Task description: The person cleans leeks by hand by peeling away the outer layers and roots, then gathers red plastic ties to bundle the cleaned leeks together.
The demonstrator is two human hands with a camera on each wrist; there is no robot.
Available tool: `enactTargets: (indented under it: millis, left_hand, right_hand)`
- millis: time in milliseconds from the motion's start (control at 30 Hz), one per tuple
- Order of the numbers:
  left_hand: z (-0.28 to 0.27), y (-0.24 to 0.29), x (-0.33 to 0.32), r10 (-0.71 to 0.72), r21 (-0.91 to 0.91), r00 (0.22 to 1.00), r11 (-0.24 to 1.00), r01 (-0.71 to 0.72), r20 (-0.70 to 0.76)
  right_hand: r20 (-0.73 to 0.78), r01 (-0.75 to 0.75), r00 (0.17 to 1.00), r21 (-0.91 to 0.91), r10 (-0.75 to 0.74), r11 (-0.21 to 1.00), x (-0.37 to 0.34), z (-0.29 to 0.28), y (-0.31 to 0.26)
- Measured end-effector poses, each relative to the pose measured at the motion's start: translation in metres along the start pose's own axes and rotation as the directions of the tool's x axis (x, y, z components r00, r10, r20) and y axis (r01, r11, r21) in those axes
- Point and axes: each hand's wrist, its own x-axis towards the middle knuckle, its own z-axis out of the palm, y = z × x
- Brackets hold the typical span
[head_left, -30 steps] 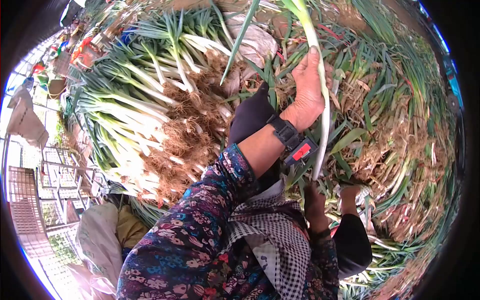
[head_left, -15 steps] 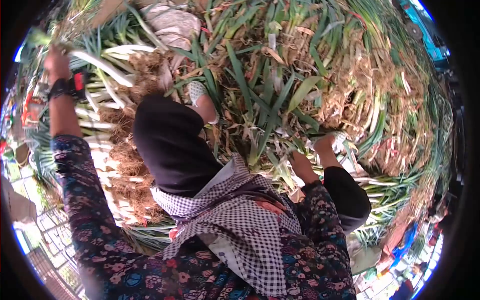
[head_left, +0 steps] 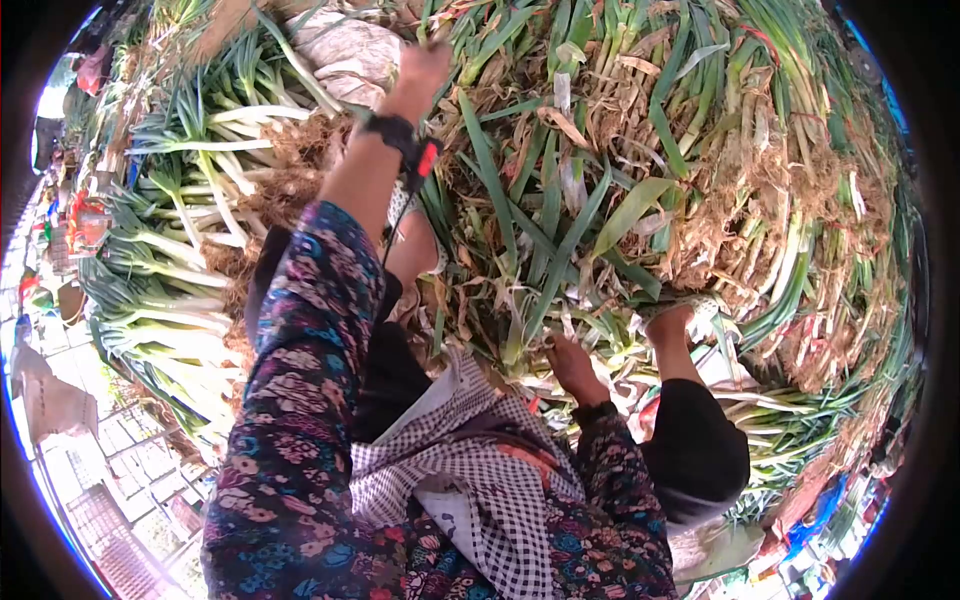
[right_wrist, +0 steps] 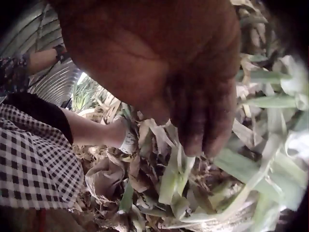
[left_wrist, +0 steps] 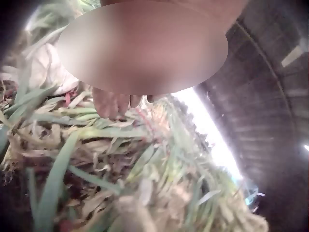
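We've got a big spread of green onions (head_left: 210, 145) on our left, laid in a rough fan: smooth white stalks, blue-green leaf tops and scruffy brown roots like frayed string. In the middle there's a heap of leaves (head_left: 570, 240), flat green straps tangled up with papery tan skins. Our left hand (head_left: 425, 75) is over the heap's top end, beside a crinkly pale sack (head_left: 345, 50); its fingers (left_wrist: 111, 104) point down, loosely bent with small gaps, and we see nothing gripped. The right hand (head_left: 577, 372) hangs low over the near leaves, fingers (right_wrist: 195, 130) together and softly curled around nothing. Can't tell whether the tips touch. More onions (head_left: 780, 190), matted and dry-rooted, lie on our right.
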Motion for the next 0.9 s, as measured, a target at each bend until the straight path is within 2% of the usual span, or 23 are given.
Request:
enactTargets:
  millis: [33,67,100,167,200,267,300,367,433,500,533,567,600,633,700,767,833,900]
  left_hand:
    - [0.023,-0.035,0.018,0.108,0.022,0.994,0.994,-0.108,0.033]
    - [0.038,-0.035,0.002,0.085,0.079,0.996,0.993,-0.084,-0.004]
    - [0.054,-0.065,0.026,0.16,0.213,0.981,0.96,-0.18,0.106]
    - [0.074,-0.092,0.034,0.246,0.399,0.96,0.874,-0.278,0.13]
    - [0.082,-0.098,0.037,0.24,0.4,0.961,0.875,-0.275,0.134]
    - [0.089,-0.096,0.033,0.29,0.642,0.945,0.699,-0.316,0.149]
    - [0.092,-0.095,0.033,0.278,0.645,0.949,0.7,-0.306,0.149]
    - [0.098,-0.093,0.037,0.2,0.763,0.929,0.53,-0.371,0.312]
    - [0.102,-0.106,0.044,0.226,0.768,0.917,0.501,-0.398,0.328]
    - [0.104,-0.145,0.06,0.278,0.755,0.853,0.398,-0.521,0.442]
    - [0.102,-0.15,0.051,0.334,0.771,0.859,0.392,-0.501,0.389]
    - [0.104,-0.168,0.041,0.319,0.774,0.863,0.391,-0.497,0.392]
    - [0.105,-0.183,0.03,0.411,0.743,0.868,0.482,-0.465,0.277]
    - [0.104,-0.199,0.02,0.487,0.696,0.861,0.567,-0.44,0.148]
    - [0.104,-0.22,-0.011,0.403,0.628,0.915,0.712,-0.313,-0.001]
    - [0.12,-0.258,-0.05,0.463,0.636,0.885,0.671,-0.381,0.041]
    - [0.144,-0.253,-0.092,0.338,0.429,0.937,0.836,-0.342,0.088]
    - [0.159,-0.221,-0.14,0.243,0.446,0.949,0.84,-0.308,0.199]
  right_hand:
    - [-0.008,-0.035,0.999,0.04,0.036,0.999,-0.003,0.003,0.009]
    - [0.007,-0.084,0.996,0.043,0.084,0.996,-0.006,0.002,0.012]
    - [0.024,-0.133,0.991,0.046,0.132,0.99,-0.007,-0.001,0.012]
    - [-0.006,-0.126,0.992,0.101,0.127,0.987,-0.002,0.0,0.017]
    - [-0.011,-0.136,0.99,0.15,0.139,0.979,0.004,-0.001,0.019]
    - [-0.065,-0.119,0.989,0.19,0.133,0.975,0.018,-0.007,0.012]
    - [-0.081,-0.126,0.986,0.209,0.145,0.97,0.024,-0.014,0.004]
    - [-0.097,-0.109,0.986,0.247,0.136,0.963,0.033,-0.019,-0.001]
    - [-0.103,-0.099,0.987,0.235,0.126,0.967,0.038,-0.022,-0.005]
    - [-0.089,-0.1,0.989,0.216,0.121,0.971,0.043,-0.025,-0.006]
    - [-0.076,-0.109,0.989,0.215,0.128,0.971,0.044,-0.024,-0.006]
    - [-0.066,-0.116,0.989,0.215,0.133,0.97,0.043,-0.024,-0.007]
    - [-0.089,-0.09,0.99,0.229,0.113,0.969,0.045,-0.025,-0.008]
    - [-0.028,-0.161,0.984,0.284,0.176,0.945,0.046,-0.027,-0.009]
    - [-0.088,-0.097,0.989,0.229,0.12,0.969,0.048,-0.028,-0.01]
    - [-0.124,-0.044,0.99,0.185,0.068,0.982,0.045,-0.026,-0.008]
    - [-0.101,-0.068,0.99,0.233,0.094,0.97,0.047,-0.027,-0.009]
    - [-0.068,-0.098,0.992,0.164,0.11,0.982,0.044,-0.026,-0.011]
